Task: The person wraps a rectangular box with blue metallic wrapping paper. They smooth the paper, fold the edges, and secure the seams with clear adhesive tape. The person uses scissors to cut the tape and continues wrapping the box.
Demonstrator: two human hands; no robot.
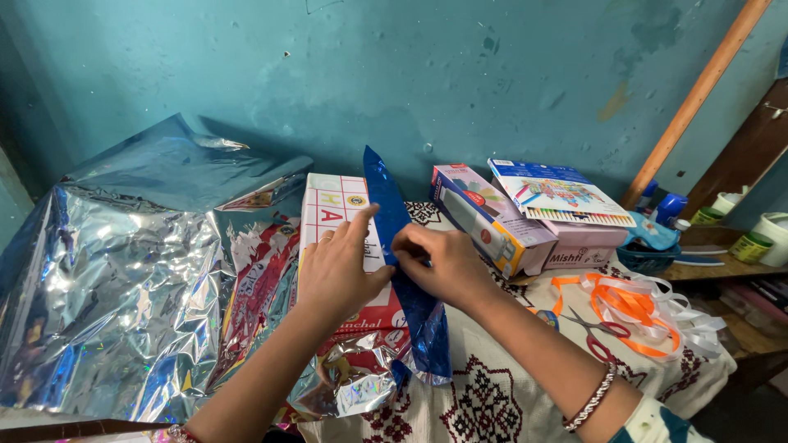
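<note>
While both hands meet at the middle of the desk (492, 402), the items stand as follows.

Left hand (341, 267): laid flat on a white and red box (332, 215), fingers (361, 223) stretched out and open, tips pointing toward the wall and touching the edge of a blue foil strip (392, 215).

Right hand (439, 264): fingers curled shut, pinching the blue foil strip just beside the left thumb; beaded bracelet (593, 399) on the wrist.

Blue foil strip: long, shiny, running along the right edge of the box, from beyond the fingertips at the wall side down past both wrists.

Silver foil sheet (107, 287): large, crumpled, well apart to the left of the left fingers; more crinkled foil below the left wrist.

Patterned cloth (484, 398): white with dark red motifs, covering the desk under the forearms.

Stacked boxes (525, 217): just right of the right fingers, a colour pencil box uppermost.

Orange and white ribbons (640, 303): well right of the right hand, red-handled scissors (595, 332) lying beside them.
</note>
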